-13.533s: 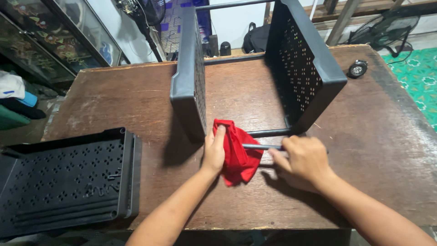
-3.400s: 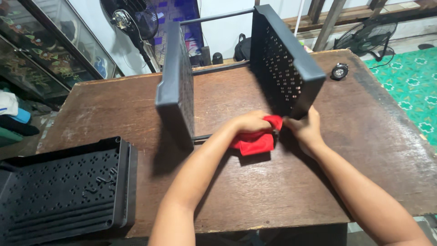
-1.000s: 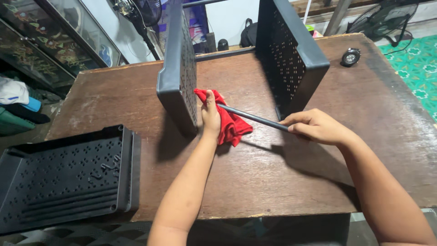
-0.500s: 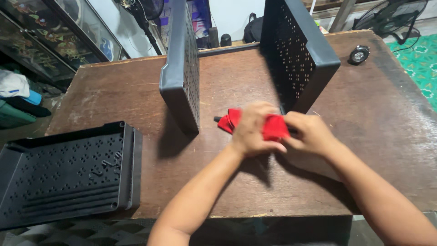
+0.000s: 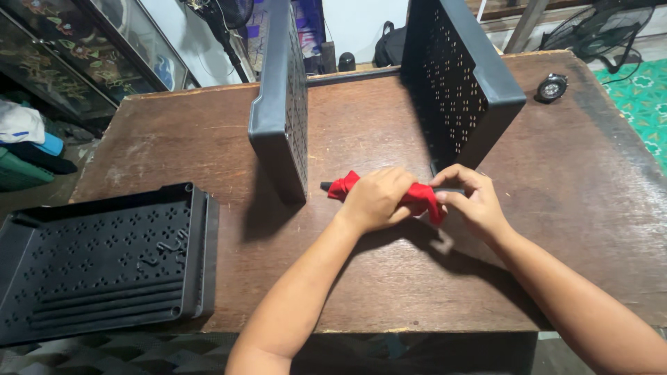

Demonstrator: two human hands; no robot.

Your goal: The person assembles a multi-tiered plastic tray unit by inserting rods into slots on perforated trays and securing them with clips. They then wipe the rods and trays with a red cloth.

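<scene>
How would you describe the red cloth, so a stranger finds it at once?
Start at the brown wooden table, where two black perforated plastic panels stand upright. In front of them, the left hand wraps a red cloth around a thin dark rod. It is the only red, soft thing there.

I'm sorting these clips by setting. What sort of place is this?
Probably a home room or small shop used as a work area. A worn wooden table stands by a glass display cabinet, with a standing fan, a floor fan and green patterned floor tiles.
</scene>
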